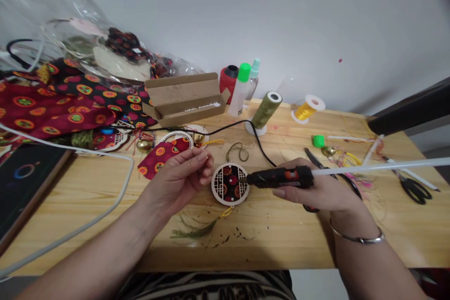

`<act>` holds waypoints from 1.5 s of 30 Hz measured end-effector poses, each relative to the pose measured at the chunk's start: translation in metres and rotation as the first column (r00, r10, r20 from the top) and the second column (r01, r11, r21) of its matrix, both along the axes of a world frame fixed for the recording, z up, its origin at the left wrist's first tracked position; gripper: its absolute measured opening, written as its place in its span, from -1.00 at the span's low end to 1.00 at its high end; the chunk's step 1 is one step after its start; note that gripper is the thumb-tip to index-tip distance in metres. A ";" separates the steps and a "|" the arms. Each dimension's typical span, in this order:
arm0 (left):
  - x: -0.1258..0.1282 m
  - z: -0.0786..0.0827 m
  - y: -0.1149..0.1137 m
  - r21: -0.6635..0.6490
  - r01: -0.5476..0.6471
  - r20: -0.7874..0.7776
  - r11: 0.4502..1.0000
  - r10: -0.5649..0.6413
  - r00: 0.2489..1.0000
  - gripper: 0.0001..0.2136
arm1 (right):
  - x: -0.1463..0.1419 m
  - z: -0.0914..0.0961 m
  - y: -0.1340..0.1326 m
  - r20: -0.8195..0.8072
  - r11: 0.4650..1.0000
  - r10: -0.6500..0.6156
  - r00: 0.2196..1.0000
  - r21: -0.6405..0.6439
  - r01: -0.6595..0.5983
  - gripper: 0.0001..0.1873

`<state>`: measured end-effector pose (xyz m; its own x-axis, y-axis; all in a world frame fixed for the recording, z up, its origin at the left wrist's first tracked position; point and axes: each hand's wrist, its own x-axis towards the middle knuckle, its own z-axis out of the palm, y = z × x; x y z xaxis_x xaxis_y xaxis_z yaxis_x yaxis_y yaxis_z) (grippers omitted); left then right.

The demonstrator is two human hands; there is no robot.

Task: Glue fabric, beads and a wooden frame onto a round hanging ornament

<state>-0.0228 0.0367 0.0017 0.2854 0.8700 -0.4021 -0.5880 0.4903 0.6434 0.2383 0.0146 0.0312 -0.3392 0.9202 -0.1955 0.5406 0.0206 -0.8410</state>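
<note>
My right hand [318, 190] grips a black and orange hot glue gun [281, 177] with a long white glue stick [379, 167] sticking out of its back. The gun's nozzle touches the right rim of a round white lattice frame [230, 183] filled with dark red patterned fabric, lying flat on the wooden table [105, 206]. My left hand [183, 176] hovers just left of the frame, fingers curled together, pinching something too small to make out. A green tassel [197, 230] trails from the frame toward me.
Red patterned fabric [52, 108] and a plastic bag lie at back left, an open cardboard box [184, 98] behind the frame. Glue bottles [241, 89], an olive thread cone [265, 110], a gold wire spool [307, 108] and scissors [413, 187] stand right. A white cable [105, 206] crosses left.
</note>
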 end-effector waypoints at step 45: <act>-0.001 0.006 -0.008 0.036 0.020 -0.192 0.999 -0.013 0.981 -0.82 | -0.043 0.030 -0.038 0.653 0.935 0.151 0.742 0.148 -0.321 -0.78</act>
<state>-0.0241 0.0291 0.0073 0.2207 0.8814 -0.4176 -0.4438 0.4720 0.7617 0.1956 -0.0233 0.0610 -0.4323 0.8718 -0.2302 0.8894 0.3702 -0.2681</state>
